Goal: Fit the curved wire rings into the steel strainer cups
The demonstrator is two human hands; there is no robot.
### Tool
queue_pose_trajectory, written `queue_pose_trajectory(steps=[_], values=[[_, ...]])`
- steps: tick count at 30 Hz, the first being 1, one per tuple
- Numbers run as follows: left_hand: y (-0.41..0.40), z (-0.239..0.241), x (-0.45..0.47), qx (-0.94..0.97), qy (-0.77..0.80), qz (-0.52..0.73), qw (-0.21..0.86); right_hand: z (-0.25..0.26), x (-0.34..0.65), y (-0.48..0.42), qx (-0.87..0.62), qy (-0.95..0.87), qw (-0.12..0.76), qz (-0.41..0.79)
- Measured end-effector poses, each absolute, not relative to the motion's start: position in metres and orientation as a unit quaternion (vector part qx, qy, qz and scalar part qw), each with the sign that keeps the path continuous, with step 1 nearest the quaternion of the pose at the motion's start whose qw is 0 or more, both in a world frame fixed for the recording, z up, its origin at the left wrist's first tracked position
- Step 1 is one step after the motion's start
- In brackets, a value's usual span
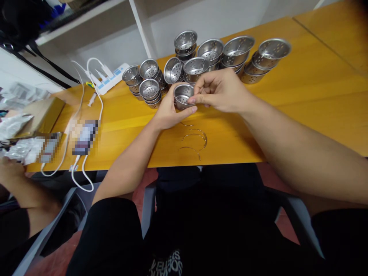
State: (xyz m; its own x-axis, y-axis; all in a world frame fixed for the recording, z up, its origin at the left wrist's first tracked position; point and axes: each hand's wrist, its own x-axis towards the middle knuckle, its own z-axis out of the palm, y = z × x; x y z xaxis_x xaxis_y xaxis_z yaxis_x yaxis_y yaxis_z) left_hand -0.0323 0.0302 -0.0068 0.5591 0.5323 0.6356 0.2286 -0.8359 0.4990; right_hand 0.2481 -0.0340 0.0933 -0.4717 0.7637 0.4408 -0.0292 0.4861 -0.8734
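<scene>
My left hand [169, 109] is closed round a small metal strainer cup [181, 94] with holes in its base, its opening tilted toward me. At the cup's right rim is my right hand [220, 92], with thumb and forefinger pinched together. Whether a thin wire sits in that pinch I cannot make out. Below the hands, several thin curved wires [193, 135] lie on the yellow table [230, 147]. Just behind the hands stands another perforated cup [196, 67], partly covered by my right fingers.
Stacks of perforated cups [149, 90] line the back of the table, with more stacks [266, 57] to the right. A power strip [113, 79], white cables and a phone [85, 137] lie left. Another person's arm [24, 191] is at the far left.
</scene>
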Motion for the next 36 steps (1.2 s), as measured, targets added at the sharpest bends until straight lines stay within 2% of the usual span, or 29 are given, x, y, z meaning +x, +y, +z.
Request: queue_pose_trajectory(steps=[13,22,28,36], values=[[0.022,-0.002,-0.030,0.862,0.230,0.410,0.190,0.102,0.246,-0.041,-0.239,-0.712,0.451,0.483],[0.022,0.013,-0.029,0.855,0.248,0.431,0.146,0.094,0.244,-0.047,-0.290,-0.748,0.501,0.324],[0.027,0.012,-0.036,0.840,0.272,0.445,0.152,0.098,0.253,-0.042,-0.296,-0.799,0.475,0.219],[0.035,0.003,-0.038,0.850,0.253,0.441,0.137,0.097,0.253,-0.040,-0.289,-0.822,0.438,0.219]])
